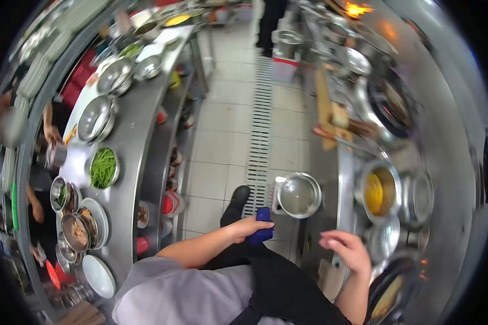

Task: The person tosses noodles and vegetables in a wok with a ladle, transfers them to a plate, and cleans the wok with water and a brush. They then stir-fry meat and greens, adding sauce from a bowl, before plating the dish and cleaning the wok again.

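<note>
My left hand (pixel 243 229) is closed around a dark blue cloth (pixel 261 227), which looks bunched or folded, in front of my black apron (pixel 287 281). To the right, my right hand (pixel 348 250) hangs in the air with fingers loosely bent and apart, nothing in it. It is near the stove edge, left of a steel lid or bowl (pixel 383 238). Above that bowl stands a steel pot with yellow liquid (pixel 375 192). Below and right of the hand, a dark wok (pixel 393 298) holds something light brown.
A steel pot of cloudy liquid (pixel 298 194) stands low beside the floor drain (pixel 259 119). On the left counter (pixel 127 135) are green beans (pixel 103 168), steel bowls (pixel 95 118) and a white plate (pixel 98 276). Flames (pixel 358 9) burn at the far right. Another person's hand (pixel 52 134) shows behind the counter.
</note>
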Tool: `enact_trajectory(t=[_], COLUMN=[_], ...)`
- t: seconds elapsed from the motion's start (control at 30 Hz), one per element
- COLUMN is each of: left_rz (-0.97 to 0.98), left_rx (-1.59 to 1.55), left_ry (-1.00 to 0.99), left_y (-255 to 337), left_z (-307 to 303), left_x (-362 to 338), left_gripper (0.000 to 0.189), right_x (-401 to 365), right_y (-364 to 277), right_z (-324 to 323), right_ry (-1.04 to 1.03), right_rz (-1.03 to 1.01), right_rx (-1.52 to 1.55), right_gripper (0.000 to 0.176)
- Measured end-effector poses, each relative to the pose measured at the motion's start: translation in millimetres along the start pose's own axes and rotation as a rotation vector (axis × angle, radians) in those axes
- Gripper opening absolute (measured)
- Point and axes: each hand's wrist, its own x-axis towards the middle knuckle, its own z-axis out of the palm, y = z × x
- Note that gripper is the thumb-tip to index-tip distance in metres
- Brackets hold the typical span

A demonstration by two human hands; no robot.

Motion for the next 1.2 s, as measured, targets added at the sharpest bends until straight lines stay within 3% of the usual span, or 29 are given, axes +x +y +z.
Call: enact_trajectory(t=[0.07,0.13,0.2,0.23,0.3,0.4,0.43,0.47,0.5,0.53,0.57,0.6,0.63,0.67,0.7,0.77,0.83,0.97,1.03,1.07,1.1,1.13,1.17,1.2], left_rz=[0.131,0.251,0.255,0.213,0.023,-0.366,-0.336,-0.476,-0.516,-0.651,-0.56,-0.591,-0.644,-0.704,-0.746,-0.784,-0.752,-0.601,-0.532,-0.436,-0.428,-0.403,-0.378,-0.276], left_rx=[0.03,0.09,0.115,0.24,0.376,0.347,0.355,0.312,0.295,0.111,0.397,0.344,0.364,0.365,0.347,0.331,0.317,0.305,0.354,0.256,0.295,0.259,0.221,0.147], left_ry=[0.116,0.426,0.662,0.771,0.949,1.174,1.171,1.082,1.16,1.014,0.928,0.928,0.907,0.911,0.925,0.963,0.998,1.04,1.074,1.119,1.086,1.063,1.04,1.022], left_y=[20,31,35,34,20,-55,-88,-108,-161,-165,-193,-133,-143,-156,-165,-164,-141,-56,-34,-61,-49,-29,-15,-32], left_z=[-55,-104,-153,-172,-203,-227,-231,-228,-225,-212,-204,-182,-177,-179,-183,-198,-218,-236,-241,-261,-263,-259,-256,-272], left_x=[5,4,-9,-23,-58,-103,-122,-139,-151,-167,-180,-183,-185,-181,-177,-168,-154,-130,-120,-120,-114,-107,-99,-93], left_gripper=[0.036,0.041,0.044,0.05,0.055,0.058,0.06,0.06,0.055,0.05,0.044,0.04,0.04,0.039,0.038,0.036,0.035,0.036,0.051,0.036,0.036,0.033,0.031,0.027], right_x=[128,247,379,435,497,572,587,597,607,611,609,616,616,624,616,599,614,641,641,629,616,616,605,605], right_y=[-17,-18,37,71,72,89,91,94,113,119,120,130,107,136,124,84,119,144,145,110,76,83,51,59], right_z=[35,76,87,81,76,38,17,2,-30,-52,-71,-94,-95,-122,-127,-111,-134,-127,-120,-99,-68,-62,-44,-33], right_ry=[-0.167,-0.298,-0.382,-0.386,-0.398,-0.549,-0.593,-0.571,-0.533,-0.504,-0.451,-0.467,-0.54,-0.52,-0.514,-0.738,-0.722,-0.693,-0.679,-0.405,-0.15,-0.21,-0.312,-0.37], right_rz=[0.014,0.032,0.033,0.037,-0.088,0.089,0.151,0.273,0.251,0.312,0.313,0.406,0.598,0.666,0.704,0.644,0.581,0.884,1.062,0.973,0.896,0.786,0.689,0.513], right_rx=[-0.185,-0.504,-0.782,-0.903,-1.427,-1.861,-1.975,-1.976,-2.081,-2.159,-2.275,-2.312,-2.248,-2.256,-2.245,-2.372,-2.379,-2.385,-2.365,-2.244,-2.1,-2.157,-2.022,-1.952], right_gripper=[0.033,0.037,0.041,0.042,0.042,0.038,0.036,0.039,0.043,0.049,0.051,0.049,0.048,0.05,0.05,0.053,0.055,0.051,0.049,0.048,0.047,0.049,0.053,0.053])
